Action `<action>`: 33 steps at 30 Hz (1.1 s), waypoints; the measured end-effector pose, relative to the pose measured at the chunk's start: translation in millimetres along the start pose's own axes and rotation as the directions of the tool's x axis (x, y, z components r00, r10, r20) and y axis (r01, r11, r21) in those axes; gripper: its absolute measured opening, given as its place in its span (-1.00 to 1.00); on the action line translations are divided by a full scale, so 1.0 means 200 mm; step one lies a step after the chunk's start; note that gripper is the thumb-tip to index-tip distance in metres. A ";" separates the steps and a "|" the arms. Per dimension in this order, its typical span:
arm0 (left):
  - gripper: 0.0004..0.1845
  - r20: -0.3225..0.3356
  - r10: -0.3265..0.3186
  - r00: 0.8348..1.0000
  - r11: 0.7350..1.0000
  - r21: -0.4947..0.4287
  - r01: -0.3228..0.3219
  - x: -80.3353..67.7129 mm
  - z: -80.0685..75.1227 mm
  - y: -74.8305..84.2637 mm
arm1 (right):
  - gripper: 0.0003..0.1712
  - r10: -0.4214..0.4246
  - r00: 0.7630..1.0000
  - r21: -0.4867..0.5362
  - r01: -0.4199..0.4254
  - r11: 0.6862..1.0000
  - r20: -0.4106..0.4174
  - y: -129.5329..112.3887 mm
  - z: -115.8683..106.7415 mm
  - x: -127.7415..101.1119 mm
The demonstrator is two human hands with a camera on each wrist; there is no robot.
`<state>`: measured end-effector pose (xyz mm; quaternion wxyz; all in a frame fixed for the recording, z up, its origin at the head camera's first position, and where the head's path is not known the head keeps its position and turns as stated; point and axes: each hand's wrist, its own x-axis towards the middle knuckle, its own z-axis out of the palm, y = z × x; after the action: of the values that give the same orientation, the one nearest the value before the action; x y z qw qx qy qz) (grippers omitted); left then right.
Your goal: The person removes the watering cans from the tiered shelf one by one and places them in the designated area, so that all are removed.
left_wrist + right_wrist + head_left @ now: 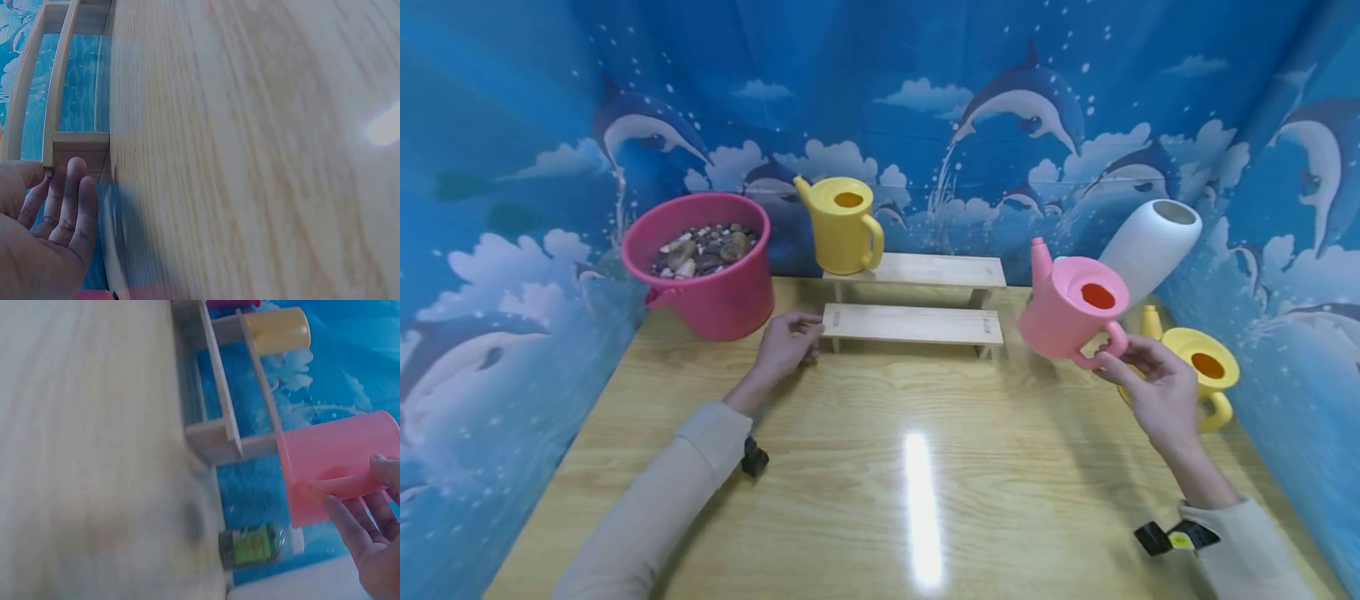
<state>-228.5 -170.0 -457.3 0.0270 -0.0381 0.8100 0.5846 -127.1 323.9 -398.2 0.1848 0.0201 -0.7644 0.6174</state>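
My right hand (1122, 357) holds a pink watering can (1070, 305) by its handle, lifted off the table just right of the wooden steps. In the right wrist view the thumb and fingers of that hand (361, 489) pinch the handle of the pink can (331, 456). My left hand (800, 335) rests against the left end of the lower wooden step (913, 324). The left wrist view shows that hand (57, 182) with fingers nearly straight, touching the step's leg (80, 147). A yellow watering can (842, 225) stands on the upper step (925, 269).
A pink bucket (715, 296) of stones stands at the back left. A white vase (1150, 242) leans at the back right, with a second yellow watering can (1213, 371) beneath it behind my right hand. Dolphin-print walls close in three sides of the wooden table (880, 467).
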 end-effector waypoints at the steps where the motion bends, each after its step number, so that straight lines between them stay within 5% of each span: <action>1: -0.66 -0.001 0.001 1.000 1.000 -0.004 -0.001 0.00 0.00 0.00 | -0.69 0.024 1.000 0.008 -0.024 1.000 -0.010 0.01 -0.02 -0.01; 10: -0.65 -0.001 -0.014 1.000 1.000 0.008 0.014 0.01 0.00 0.00 | -0.68 0.172 0.980 -0.085 -0.181 0.980 -0.104 0.12 -0.13 -0.10; 17: -0.65 0.003 -0.003 1.000 0.999 0.037 0.003 0.00 0.00 -0.01 | -0.74 0.228 0.960 -0.039 -0.237 0.971 -0.164 0.21 -0.16 -0.14; 22: -0.65 0.004 -0.005 1.000 0.999 0.032 0.005 0.00 0.01 -0.02 | -0.69 0.268 0.940 -0.208 -0.311 0.927 -0.212 0.25 -0.18 -0.15; 33: -0.65 0.006 0.007 1.000 1.000 0.011 -0.007 0.00 0.00 -0.01 | -0.73 0.256 0.937 -0.264 -0.317 0.911 -0.238 0.28 -0.18 -0.13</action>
<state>-227.9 -170.7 -458.6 0.0279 -0.0334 0.8132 0.5804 -107.5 365.4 -453.1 0.1680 -0.1826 -0.8209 0.5143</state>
